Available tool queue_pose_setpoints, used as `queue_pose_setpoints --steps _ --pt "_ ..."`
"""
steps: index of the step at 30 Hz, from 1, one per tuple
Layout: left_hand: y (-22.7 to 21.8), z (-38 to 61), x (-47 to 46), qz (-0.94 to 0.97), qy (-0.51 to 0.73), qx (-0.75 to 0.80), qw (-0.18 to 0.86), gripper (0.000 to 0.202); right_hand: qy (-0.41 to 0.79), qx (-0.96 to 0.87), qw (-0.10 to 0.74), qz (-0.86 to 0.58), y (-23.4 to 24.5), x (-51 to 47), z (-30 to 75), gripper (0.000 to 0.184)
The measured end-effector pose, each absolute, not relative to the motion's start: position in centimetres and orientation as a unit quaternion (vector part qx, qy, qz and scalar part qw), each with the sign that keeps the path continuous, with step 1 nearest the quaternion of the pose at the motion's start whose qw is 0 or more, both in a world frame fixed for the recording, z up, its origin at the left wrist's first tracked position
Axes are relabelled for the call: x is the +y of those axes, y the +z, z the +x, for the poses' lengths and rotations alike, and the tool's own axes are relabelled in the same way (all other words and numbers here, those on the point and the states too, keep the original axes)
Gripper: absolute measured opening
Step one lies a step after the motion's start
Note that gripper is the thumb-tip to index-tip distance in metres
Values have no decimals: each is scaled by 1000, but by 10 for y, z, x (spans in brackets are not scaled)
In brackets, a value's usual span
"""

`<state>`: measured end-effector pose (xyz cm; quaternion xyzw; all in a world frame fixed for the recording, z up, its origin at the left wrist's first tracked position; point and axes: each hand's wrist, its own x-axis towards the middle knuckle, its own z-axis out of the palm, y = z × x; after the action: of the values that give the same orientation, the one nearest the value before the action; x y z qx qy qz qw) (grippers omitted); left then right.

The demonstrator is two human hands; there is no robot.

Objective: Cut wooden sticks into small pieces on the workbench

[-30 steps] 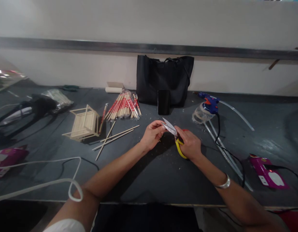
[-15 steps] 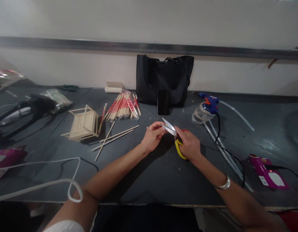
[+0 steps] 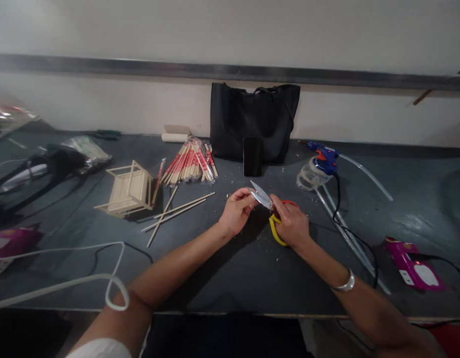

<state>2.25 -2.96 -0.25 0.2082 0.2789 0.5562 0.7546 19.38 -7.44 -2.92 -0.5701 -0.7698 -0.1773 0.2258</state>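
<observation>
My right hand (image 3: pixel 294 224) is wrapped round the red and yellow handles of a pair of scissors (image 3: pixel 262 197), whose blades are parted and point up and to the left. At the blades, my left hand (image 3: pixel 235 211) is closed in a pinch. Whatever its fingers hold is too small or hidden to make out. Left of that hand, several loose wooden chopsticks (image 3: pixel 177 215) lie crossed on the dark table (image 3: pixel 222 278). Further left sits a small frame built of sticks (image 3: pixel 129 191).
Behind are chopsticks in red wrappers (image 3: pixel 190 161), a black bag (image 3: pixel 252 119) and a phone (image 3: pixel 252 157). On the right, a blue glue gun (image 3: pixel 322 156) rests on a clear container (image 3: pixel 312 173), near glue sticks (image 3: pixel 349 241) and a purple power strip (image 3: pixel 414 264). A white cable (image 3: pixel 65 286) loops at left.
The scissors' handles look slightly further apart than before. Both hands stay in nearly the same place.
</observation>
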Motion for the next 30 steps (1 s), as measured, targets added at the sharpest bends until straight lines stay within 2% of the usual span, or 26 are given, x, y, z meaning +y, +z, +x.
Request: queue_pose_setpoints --steps 30 --pt "-5 24 -31 183 558 296 753 25 -172 -766 227 -576 -26 -77 191 44"
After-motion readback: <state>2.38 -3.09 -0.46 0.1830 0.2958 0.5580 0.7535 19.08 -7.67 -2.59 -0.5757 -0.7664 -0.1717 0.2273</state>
